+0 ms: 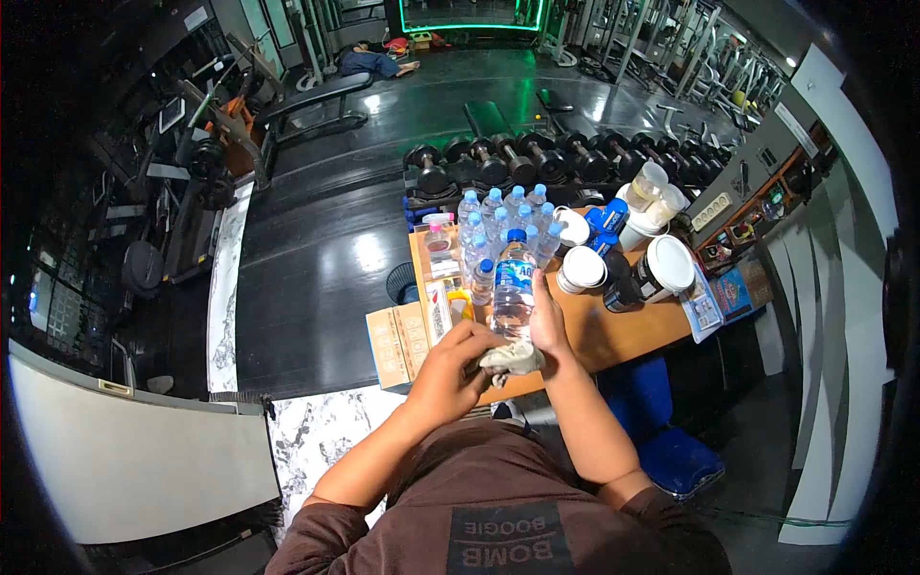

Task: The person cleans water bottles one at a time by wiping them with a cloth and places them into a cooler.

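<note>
A clear plastic water bottle with a blue cap and blue label is upright in front of me. My right hand is wrapped around its right side. My left hand pinches a crumpled off-white cloth against or just below the bottle's base; whether they touch is hard to tell. Behind the held bottle, several smaller blue-capped water bottles stand grouped on the wooden table. A pink-capped bottle stands at the table's left side.
White-lidded tubs and a blue tool-like object sit on the table's right. A cardboard box is at the left edge, near a dark basket. A blue chair stands right. Dumbbells line a rack behind; a person lies farther back.
</note>
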Demonstrator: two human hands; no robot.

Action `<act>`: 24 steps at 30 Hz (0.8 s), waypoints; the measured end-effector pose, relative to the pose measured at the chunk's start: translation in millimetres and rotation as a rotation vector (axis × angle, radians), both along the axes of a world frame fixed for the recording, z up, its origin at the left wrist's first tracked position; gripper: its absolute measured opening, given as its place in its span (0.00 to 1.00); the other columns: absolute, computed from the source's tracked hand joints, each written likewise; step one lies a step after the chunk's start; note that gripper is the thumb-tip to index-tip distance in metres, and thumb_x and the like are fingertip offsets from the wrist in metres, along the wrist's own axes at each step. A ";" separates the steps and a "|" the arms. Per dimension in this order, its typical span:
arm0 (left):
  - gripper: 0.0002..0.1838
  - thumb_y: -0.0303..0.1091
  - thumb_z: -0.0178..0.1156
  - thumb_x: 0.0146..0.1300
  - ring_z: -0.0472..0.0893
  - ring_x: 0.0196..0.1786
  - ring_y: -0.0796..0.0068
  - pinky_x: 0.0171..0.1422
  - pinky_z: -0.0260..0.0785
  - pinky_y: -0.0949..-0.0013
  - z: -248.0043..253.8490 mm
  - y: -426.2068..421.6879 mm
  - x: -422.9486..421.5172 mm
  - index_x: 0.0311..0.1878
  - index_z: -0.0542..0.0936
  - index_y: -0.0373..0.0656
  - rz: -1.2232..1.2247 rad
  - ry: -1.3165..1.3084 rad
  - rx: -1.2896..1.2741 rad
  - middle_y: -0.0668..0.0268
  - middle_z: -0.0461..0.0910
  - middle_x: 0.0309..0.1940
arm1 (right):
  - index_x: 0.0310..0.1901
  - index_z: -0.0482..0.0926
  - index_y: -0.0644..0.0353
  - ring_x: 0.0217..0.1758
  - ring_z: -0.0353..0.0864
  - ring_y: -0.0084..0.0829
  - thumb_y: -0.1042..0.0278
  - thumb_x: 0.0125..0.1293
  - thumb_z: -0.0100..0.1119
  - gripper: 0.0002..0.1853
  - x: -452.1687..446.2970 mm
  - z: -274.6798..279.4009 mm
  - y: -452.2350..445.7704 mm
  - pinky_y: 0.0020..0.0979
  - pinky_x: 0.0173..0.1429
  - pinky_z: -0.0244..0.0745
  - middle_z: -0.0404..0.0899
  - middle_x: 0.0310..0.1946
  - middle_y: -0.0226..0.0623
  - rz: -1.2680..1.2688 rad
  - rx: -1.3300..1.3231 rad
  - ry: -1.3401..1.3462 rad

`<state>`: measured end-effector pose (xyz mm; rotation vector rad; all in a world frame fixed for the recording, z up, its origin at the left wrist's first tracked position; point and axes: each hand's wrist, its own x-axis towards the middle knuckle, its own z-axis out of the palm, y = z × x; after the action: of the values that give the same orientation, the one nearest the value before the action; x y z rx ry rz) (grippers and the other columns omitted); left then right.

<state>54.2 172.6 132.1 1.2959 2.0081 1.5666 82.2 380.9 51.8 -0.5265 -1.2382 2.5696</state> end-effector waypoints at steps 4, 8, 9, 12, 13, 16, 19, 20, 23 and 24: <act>0.24 0.10 0.65 0.53 0.82 0.54 0.58 0.61 0.73 0.64 1.9 14.1 -18.6 0.54 0.84 0.37 0.158 0.002 0.075 0.57 0.80 0.49 | 0.66 0.73 0.56 0.51 0.89 0.33 0.30 0.79 0.48 0.35 0.1 0.2 -7.0 0.39 0.55 0.87 0.85 0.50 0.38 0.099 -0.194 0.012; 0.24 0.10 0.64 0.53 0.82 0.54 0.57 0.61 0.73 0.64 -1.2 20.1 -20.9 0.54 0.85 0.39 0.132 0.050 0.069 0.57 0.80 0.49 | 0.68 0.70 0.53 0.51 0.89 0.33 0.30 0.79 0.49 0.34 -0.3 9.3 -13.4 0.39 0.56 0.86 0.84 0.51 0.38 0.053 -0.161 -0.015; 0.24 0.10 0.64 0.52 0.82 0.54 0.57 0.61 0.73 0.63 -3.8 19.6 -17.9 0.54 0.85 0.39 0.096 0.067 0.076 0.57 0.80 0.49 | 0.69 0.69 0.53 0.51 0.89 0.33 0.31 0.79 0.48 0.34 -0.9 13.4 -13.2 0.39 0.56 0.86 0.84 0.51 0.37 0.015 -0.145 -0.085; 0.25 0.09 0.64 0.52 0.82 0.55 0.57 0.63 0.73 0.64 -7.6 10.1 -0.9 0.53 0.85 0.39 0.040 0.077 0.064 0.57 0.79 0.49 | 0.68 0.69 0.55 0.46 0.89 0.32 0.33 0.81 0.46 0.32 -3.7 10.4 -5.2 0.36 0.47 0.88 0.84 0.49 0.38 -0.080 -0.055 -0.009; 0.26 0.09 0.64 0.51 0.81 0.57 0.57 0.65 0.73 0.64 -8.9 5.6 4.0 0.54 0.86 0.40 0.002 0.035 0.014 0.57 0.79 0.50 | 0.68 0.69 0.55 0.42 0.89 0.32 0.33 0.82 0.44 0.32 -0.2 13.4 1.8 0.35 0.44 0.88 0.84 0.47 0.39 0.011 -0.020 0.009; 0.28 0.09 0.64 0.51 0.81 0.59 0.58 0.66 0.73 0.64 -11.5 -3.0 12.3 0.56 0.86 0.41 -0.144 0.014 0.011 0.58 0.79 0.50 | 0.68 0.69 0.56 0.42 0.90 0.35 0.31 0.81 0.44 0.34 5.8 21.6 5.1 0.37 0.46 0.89 0.86 0.47 0.42 -0.004 -0.038 -0.045; 0.27 0.10 0.63 0.51 0.81 0.58 0.60 0.65 0.73 0.63 -9.5 -7.2 13.6 0.57 0.86 0.39 -0.129 -0.013 0.049 0.58 0.79 0.51 | 0.68 0.70 0.57 0.44 0.91 0.37 0.32 0.80 0.46 0.34 5.9 26.6 5.6 0.39 0.48 0.89 0.87 0.48 0.45 0.016 -0.114 0.011; 0.26 0.10 0.62 0.52 0.81 0.58 0.60 0.65 0.72 0.63 -7.4 -8.6 12.8 0.56 0.86 0.37 -0.098 -0.042 0.063 0.58 0.80 0.52 | 0.68 0.70 0.57 0.44 0.91 0.37 0.32 0.80 0.46 0.34 6.2 29.2 6.5 0.39 0.48 0.89 0.87 0.48 0.45 0.016 -0.113 0.014; 0.24 0.12 0.64 0.54 0.81 0.57 0.62 0.64 0.72 0.64 -0.5 -11.5 8.9 0.56 0.86 0.35 -0.061 -0.147 0.119 0.58 0.80 0.51 | 0.66 0.74 0.59 0.45 0.91 0.36 0.33 0.79 0.50 0.34 10.1 39.6 6.5 0.40 0.50 0.89 0.88 0.47 0.43 0.127 -0.123 0.020; 0.24 0.12 0.64 0.54 0.81 0.57 0.62 0.64 0.72 0.64 -1.6 -12.6 6.5 0.56 0.86 0.35 -0.061 -0.147 0.119 0.58 0.80 0.51 | 0.66 0.74 0.59 0.45 0.91 0.36 0.33 0.79 0.50 0.34 10.6 40.2 6.2 0.40 0.50 0.89 0.88 0.47 0.43 0.126 -0.122 0.021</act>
<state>60.7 159.9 130.6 1.2332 1.7949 1.7224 92.7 387.1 92.0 -0.4579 -1.1483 2.7621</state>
